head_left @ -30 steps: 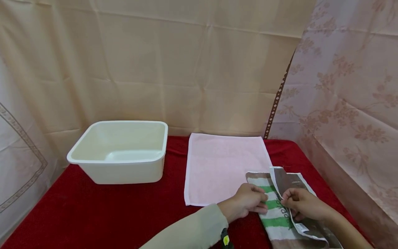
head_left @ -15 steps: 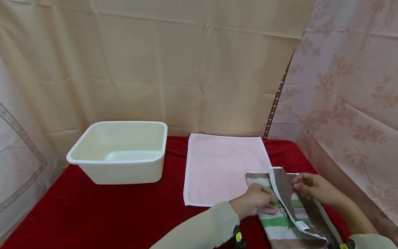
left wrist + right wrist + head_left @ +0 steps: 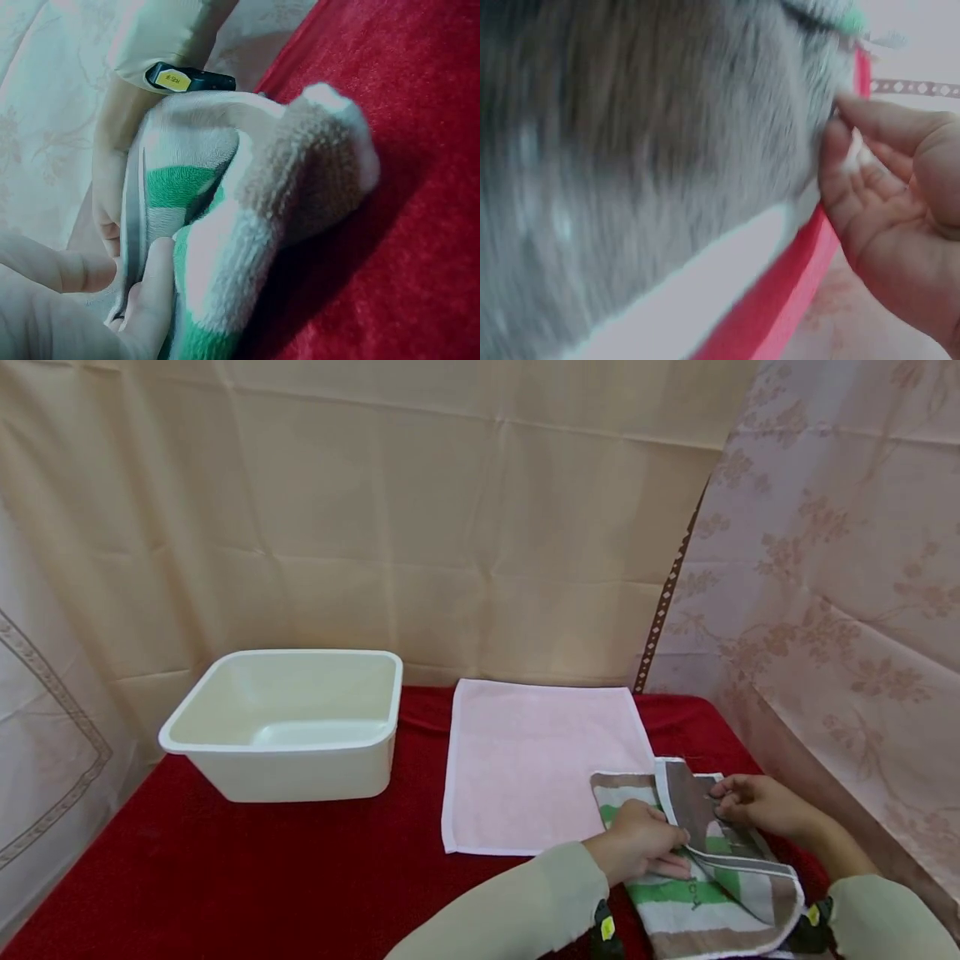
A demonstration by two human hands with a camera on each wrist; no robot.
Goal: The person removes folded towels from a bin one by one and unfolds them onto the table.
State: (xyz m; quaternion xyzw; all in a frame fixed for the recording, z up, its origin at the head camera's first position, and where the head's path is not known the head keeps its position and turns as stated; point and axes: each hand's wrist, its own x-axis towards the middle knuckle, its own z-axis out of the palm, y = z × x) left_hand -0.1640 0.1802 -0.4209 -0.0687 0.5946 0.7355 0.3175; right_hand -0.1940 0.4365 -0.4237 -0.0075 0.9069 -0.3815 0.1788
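A striped hand towel (image 3: 682,897) in brown, white and green lies partly folded at the front right, overlapping the corner of a flat pink towel (image 3: 551,760). My left hand (image 3: 648,842) pinches the white hem of its raised upper layer between thumb and fingers; the left wrist view shows the hem (image 3: 135,202) running up from these fingertips. Farther right, my right hand (image 3: 768,810) pinches the striped towel near its far right side. Thumb and forefinger (image 3: 885,124) meet at the fabric's edge in the right wrist view. The near end of the raised layer curls over, close to the right sleeve.
A cream plastic basin (image 3: 300,775) stands at the back left on the red cloth-covered table (image 3: 315,877). A beige curtain (image 3: 375,527) hangs behind, and a pink floral cloth (image 3: 862,610) borders the right side.
My right hand has gone from the flap's middle edge to the towel's far right part. My left hand has shifted right onto the flap's hem, and the flap's near end has lifted and curled.
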